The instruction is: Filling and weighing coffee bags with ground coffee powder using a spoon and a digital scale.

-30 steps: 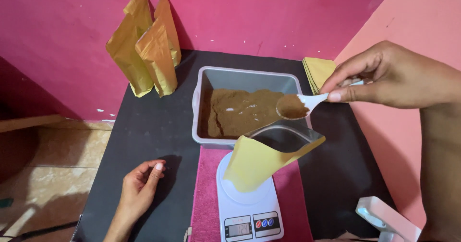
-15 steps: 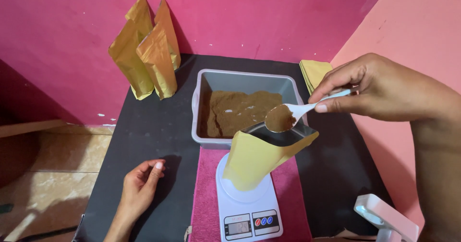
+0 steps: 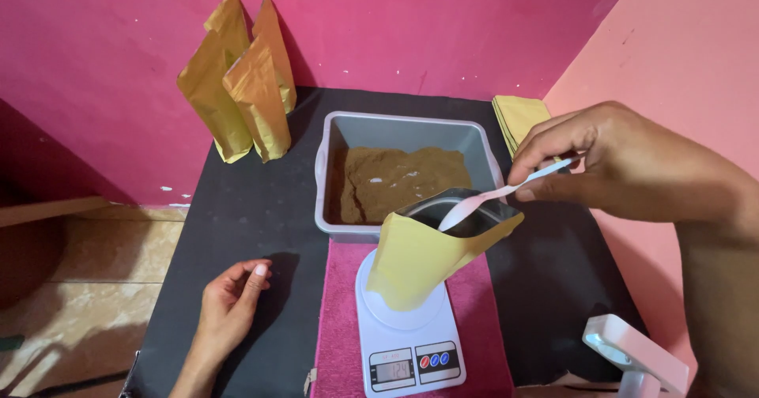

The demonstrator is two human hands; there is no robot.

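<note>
On the scale: a yellow pouch [image 3: 423, 260] stands open-mouthed on the white kitchen scale [image 3: 403, 331], which sits on a pink cloth [image 3: 336, 327] over the black table [image 3: 237, 208].
Right hand: the right hand [image 3: 624, 169] pinches the handle of a white plastic spoon [image 3: 494, 199] between thumb and fingers, closed firmly on it.
Change: a second ago the spoon carried a heap of brown powder above the tray; half a second ago it hung over the pouch mouth; now its bowl is down inside the pouch, so that spoonful appears to have gone in.
Left hand: the left hand [image 3: 229, 307] rests palm-up on the table as before, fingers loosely curled, holding nothing.
Powder: the rest lies in the grey tray [image 3: 332, 177], just behind the scale and touching the pouch's far edge.
Around: three closed gold pouches [image 3: 241, 82] stand against the pink wall, well apart; a stack of flat yellow pouches [image 3: 518, 117] lies behind the right hand; a white device [image 3: 632, 350] sits at the near right corner.
In the way: the pouch's raised front flap hides the spoon's bowl and the fill level.
</note>
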